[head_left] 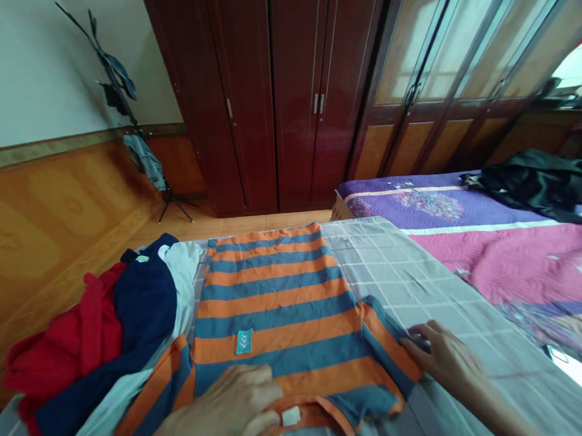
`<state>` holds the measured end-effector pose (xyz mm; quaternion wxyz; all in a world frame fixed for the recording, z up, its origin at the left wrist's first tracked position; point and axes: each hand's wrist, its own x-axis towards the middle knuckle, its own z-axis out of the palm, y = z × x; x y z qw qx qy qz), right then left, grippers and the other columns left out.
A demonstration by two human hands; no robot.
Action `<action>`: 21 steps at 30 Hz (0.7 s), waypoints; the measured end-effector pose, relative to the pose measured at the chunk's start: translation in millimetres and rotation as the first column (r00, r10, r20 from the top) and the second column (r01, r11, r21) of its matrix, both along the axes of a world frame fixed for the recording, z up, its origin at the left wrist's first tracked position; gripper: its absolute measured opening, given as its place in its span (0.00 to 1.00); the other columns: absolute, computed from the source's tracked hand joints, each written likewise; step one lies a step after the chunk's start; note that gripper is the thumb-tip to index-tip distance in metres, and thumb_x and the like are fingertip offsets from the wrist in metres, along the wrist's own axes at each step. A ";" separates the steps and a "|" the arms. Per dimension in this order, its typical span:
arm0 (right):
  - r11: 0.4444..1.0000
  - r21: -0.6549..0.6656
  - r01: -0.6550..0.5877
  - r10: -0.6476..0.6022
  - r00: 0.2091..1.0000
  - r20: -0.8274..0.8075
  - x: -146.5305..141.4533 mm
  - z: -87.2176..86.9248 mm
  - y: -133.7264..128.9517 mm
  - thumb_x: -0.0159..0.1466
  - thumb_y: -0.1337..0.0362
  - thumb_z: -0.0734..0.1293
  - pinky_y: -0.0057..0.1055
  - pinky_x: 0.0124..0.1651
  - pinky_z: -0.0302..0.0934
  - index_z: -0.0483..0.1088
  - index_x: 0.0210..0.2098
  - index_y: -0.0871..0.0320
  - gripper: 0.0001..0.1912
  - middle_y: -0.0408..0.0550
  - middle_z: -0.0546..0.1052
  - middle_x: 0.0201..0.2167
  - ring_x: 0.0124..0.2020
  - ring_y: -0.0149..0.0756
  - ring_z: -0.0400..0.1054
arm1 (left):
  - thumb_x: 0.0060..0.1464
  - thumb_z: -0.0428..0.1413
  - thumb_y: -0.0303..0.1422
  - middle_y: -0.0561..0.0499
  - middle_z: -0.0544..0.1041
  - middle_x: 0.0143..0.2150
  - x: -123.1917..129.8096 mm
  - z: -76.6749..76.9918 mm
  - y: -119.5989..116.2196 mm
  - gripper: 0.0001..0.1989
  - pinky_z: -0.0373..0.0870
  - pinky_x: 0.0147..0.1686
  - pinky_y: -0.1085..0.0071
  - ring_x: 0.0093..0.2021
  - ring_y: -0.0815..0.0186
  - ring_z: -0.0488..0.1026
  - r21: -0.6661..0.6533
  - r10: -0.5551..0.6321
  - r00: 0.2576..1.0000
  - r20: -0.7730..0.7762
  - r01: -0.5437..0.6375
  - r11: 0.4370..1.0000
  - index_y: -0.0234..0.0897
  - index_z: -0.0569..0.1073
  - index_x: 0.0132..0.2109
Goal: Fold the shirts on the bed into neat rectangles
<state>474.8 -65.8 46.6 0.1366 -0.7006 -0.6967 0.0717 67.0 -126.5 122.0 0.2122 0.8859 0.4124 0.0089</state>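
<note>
A T-shirt (278, 324) with orange and grey-blue stripes lies spread out, its collar toward me and its hem at the far side. It has a small teal patch on the chest and a pale label inside the collar. My left hand (228, 406) rests over the shirt beside the collar, fingers extended and slightly blurred, covering part of the shoulder. At the sleeve on the right, my right hand (447, 360) has its thumb and fingers closed on the sleeve's edge. The other sleeve lies partly behind my left hand, over the pale clothing.
Red clothing (75, 323), a navy garment (145, 293) and a pale garment (183, 267) are heaped on the left of the grey checked bedding (387, 265). A purple and pink bed (510, 250) with a black garment (540, 180) stands right. Beyond are a wardrobe (293, 99) and coat stand (115, 84).
</note>
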 end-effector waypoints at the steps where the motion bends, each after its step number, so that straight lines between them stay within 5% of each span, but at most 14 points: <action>1: 0.999 -0.054 0.008 -0.008 1.000 -0.014 1.0 -1.8 2.2 0.58 0.47 0.58 0.34 0.29 0.60 0.72 0.28 0.54 0.20 0.47 0.75 0.27 0.28 0.41 0.71 | 0.59 0.54 0.33 0.54 0.73 0.37 16.2 0.3 8.1 0.04 0.68 0.41 0.72 0.39 0.66 0.73 -0.010 -0.057 0.998 -0.007 0.057 0.998 0.40 0.71 0.37; 5: 0.973 -0.182 0.145 -0.170 0.977 -0.130 4.2 -0.9 0.3 0.57 0.46 0.56 0.34 0.29 0.57 0.71 0.28 0.55 0.21 0.46 0.75 0.23 0.25 0.39 0.69 | 0.58 0.56 0.35 0.50 0.73 0.42 62.5 -13.4 32.3 0.07 0.69 0.44 0.68 0.44 0.63 0.72 0.027 -0.197 0.980 0.016 0.196 0.980 0.39 0.71 0.42; 8: 0.968 -0.184 0.172 -0.198 0.971 -0.137 1.3 1.3 -8.8 0.55 0.44 0.59 0.33 0.30 0.57 0.72 0.35 0.56 0.23 0.46 0.76 0.26 0.27 0.40 0.70 | 0.55 0.58 0.42 0.44 0.70 0.54 87.4 -32.2 43.3 0.22 0.65 0.54 0.61 0.56 0.56 0.66 0.054 -0.229 0.968 0.098 0.225 0.973 0.39 0.67 0.54; 12: 0.955 -0.251 0.155 -0.184 0.978 -0.096 8.4 -1.1 -21.5 0.54 0.49 0.58 0.32 0.26 0.53 0.67 0.20 0.55 0.18 0.45 0.73 0.18 0.23 0.38 0.67 | 0.57 0.51 0.50 0.37 0.55 0.67 111.7 -56.3 49.7 0.34 0.45 0.64 0.51 0.68 0.51 0.47 0.035 -0.320 0.932 0.168 0.319 0.947 0.35 0.58 0.63; 15: 0.954 -0.249 0.169 -0.208 0.968 -0.138 35.0 -4.8 -28.7 0.54 0.50 0.58 0.31 0.24 0.54 0.66 0.18 0.55 0.18 0.45 0.72 0.16 0.21 0.37 0.67 | 0.59 0.43 0.54 0.39 0.53 0.68 118.0 -66.4 53.3 0.35 0.41 0.65 0.50 0.69 0.54 0.43 0.010 -0.335 0.909 0.247 0.344 0.939 0.37 0.55 0.66; 18: 0.975 -0.152 0.161 -0.172 0.983 -0.064 50.6 -3.5 -29.0 0.55 0.50 0.60 0.34 0.27 0.60 0.71 0.26 0.56 0.16 0.48 0.75 0.22 0.24 0.41 0.70 | 0.59 0.40 0.56 0.41 0.54 0.68 116.9 -73.1 58.6 0.36 0.43 0.65 0.51 0.68 0.55 0.45 0.021 -0.306 0.905 0.296 0.314 0.949 0.39 0.54 0.66; 21: 0.996 0.083 0.022 -0.022 1.000 0.006 19.2 8.4 -19.0 0.58 0.52 0.61 0.40 0.39 0.66 0.72 0.41 0.57 0.18 0.53 0.77 0.38 0.37 0.46 0.73 | 0.60 0.39 0.55 0.42 0.53 0.68 116.0 -82.8 63.3 0.35 0.42 0.65 0.51 0.68 0.55 0.45 0.085 -0.337 0.896 0.290 0.327 0.941 0.39 0.54 0.66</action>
